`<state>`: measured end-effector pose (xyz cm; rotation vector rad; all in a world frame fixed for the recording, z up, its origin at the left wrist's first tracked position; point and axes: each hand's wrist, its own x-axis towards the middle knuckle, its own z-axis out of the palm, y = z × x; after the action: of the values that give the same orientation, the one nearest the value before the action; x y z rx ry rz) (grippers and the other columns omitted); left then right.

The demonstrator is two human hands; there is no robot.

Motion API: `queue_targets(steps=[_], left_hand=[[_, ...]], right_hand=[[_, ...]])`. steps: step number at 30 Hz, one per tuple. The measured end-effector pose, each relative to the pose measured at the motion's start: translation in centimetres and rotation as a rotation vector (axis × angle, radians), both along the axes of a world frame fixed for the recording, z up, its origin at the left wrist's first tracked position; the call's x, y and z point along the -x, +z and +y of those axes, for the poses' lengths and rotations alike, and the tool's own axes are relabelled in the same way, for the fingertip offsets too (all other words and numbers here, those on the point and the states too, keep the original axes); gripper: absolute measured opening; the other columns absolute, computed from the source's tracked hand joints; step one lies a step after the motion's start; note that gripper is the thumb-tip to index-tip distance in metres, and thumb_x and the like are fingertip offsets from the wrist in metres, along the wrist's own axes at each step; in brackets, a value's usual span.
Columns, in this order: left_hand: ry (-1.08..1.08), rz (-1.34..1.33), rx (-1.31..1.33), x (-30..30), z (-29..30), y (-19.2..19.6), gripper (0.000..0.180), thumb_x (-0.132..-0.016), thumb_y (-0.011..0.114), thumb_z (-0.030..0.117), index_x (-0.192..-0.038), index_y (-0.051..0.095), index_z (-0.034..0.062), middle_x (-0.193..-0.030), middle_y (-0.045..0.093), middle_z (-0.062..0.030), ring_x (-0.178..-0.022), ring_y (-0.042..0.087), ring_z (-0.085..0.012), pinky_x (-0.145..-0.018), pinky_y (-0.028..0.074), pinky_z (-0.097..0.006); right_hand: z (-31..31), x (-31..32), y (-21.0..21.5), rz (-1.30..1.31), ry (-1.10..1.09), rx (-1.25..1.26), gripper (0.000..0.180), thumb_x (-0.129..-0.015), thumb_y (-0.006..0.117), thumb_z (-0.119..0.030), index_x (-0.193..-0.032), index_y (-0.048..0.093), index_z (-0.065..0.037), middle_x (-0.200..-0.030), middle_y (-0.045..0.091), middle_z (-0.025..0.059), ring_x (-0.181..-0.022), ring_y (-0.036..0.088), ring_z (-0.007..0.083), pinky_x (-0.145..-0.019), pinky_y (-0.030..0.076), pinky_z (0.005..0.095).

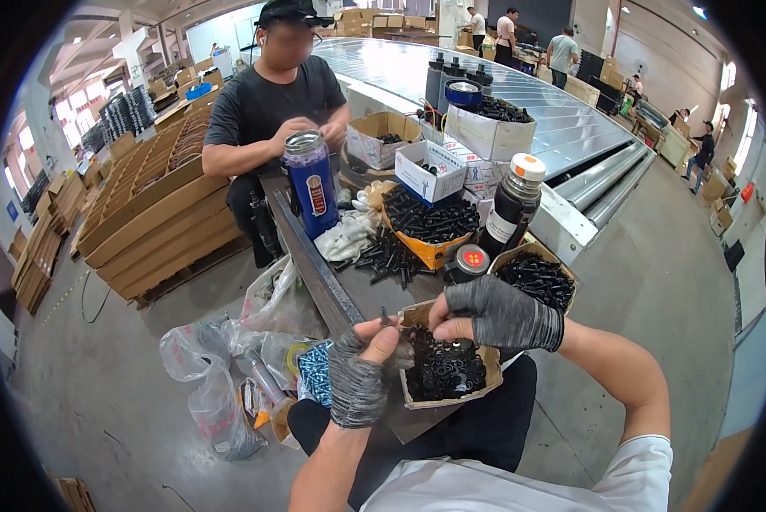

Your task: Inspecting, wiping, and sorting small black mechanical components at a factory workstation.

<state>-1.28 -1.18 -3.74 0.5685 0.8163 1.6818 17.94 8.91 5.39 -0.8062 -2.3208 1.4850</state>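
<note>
My left hand (359, 375), in a grey fingerless glove, is closed in a pinch at the left side of a small cardboard box. A short dark bolt (384, 316) sticks up between its thumb and fingers. The open box (410, 401) holds a heap of small black washers (451, 371). Over its far edge is my right hand (502, 316), gloved alike, with thumb and forefinger drawn together. Whatever that pinch holds is too small to make out. Beyond it stands a box of black bolts (532, 277), and more black bolts (430, 218) fill an orange-edged carton.
A blue jar (310, 183), a dark bottle (512, 205) and a small lidded jar (468, 263) stand on the bench. White gloves (349, 237) lie beside loose bolts. A co-worker (276, 111) sits across. Plastic bags (221, 384) and blue screws (315, 374) are at lower left.
</note>
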Motion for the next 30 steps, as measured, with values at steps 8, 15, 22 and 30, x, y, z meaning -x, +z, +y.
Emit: queue_targets(steps=[8,15,22,30], left_hand=[[0.096,0.12,-0.007,1.1,-0.2,-0.8,0.021,-0.088,0.076,0.01,-0.105,0.068,-0.0002,-0.098,0.071,-0.0094,-0.086,0.069,-0.0203,-0.082,0.056,-0.033],[0.075,0.179,0.02,2.0,-0.5,-0.7,0.026,-0.088,0.077,0.016,-0.106,0.069,-0.0007,-0.094,0.071,-0.0092,-0.083,0.069,-0.0195,-0.073,0.056,-0.031],[0.069,0.335,-0.007,1.8,-0.6,-0.3,0.022,-0.089,0.075,0.012,-0.105,0.07,-0.0011,-0.091,0.073,-0.0085,-0.081,0.068,-0.0156,-0.074,0.055,-0.028],[0.111,0.453,0.022,0.8,-0.9,0.6,0.02,-0.089,0.076,0.011,-0.105,0.071,-0.0004,-0.093,0.074,-0.0073,-0.084,0.067,-0.0128,-0.079,0.054,-0.027]], right_hand=[[0.3,0.9,-7.6,-0.384,0.31,-0.962,0.02,-0.082,0.063,-0.015,-0.1,0.069,-0.01,-0.089,0.068,0.0097,-0.089,0.069,0.0312,-0.075,0.055,0.0434],[0.3,2.1,-7.6,-0.489,0.358,-0.859,0.019,-0.084,0.061,-0.015,-0.101,0.069,-0.011,-0.09,0.069,0.0097,-0.09,0.069,0.0314,-0.076,0.055,0.0442],[1.2,0.7,-5.3,-0.217,0.159,-0.53,0.016,-0.094,0.062,-0.02,-0.099,0.065,-0.004,-0.09,0.07,0.0096,-0.086,0.068,0.0282,-0.076,0.053,0.0386],[-1.0,0.6,-0.8,0.05,-0.019,0.178,0.024,-0.1,0.056,-0.024,-0.107,0.06,-0.002,-0.086,0.07,0.0044,-0.081,0.065,0.0116,-0.073,0.052,0.0273]])
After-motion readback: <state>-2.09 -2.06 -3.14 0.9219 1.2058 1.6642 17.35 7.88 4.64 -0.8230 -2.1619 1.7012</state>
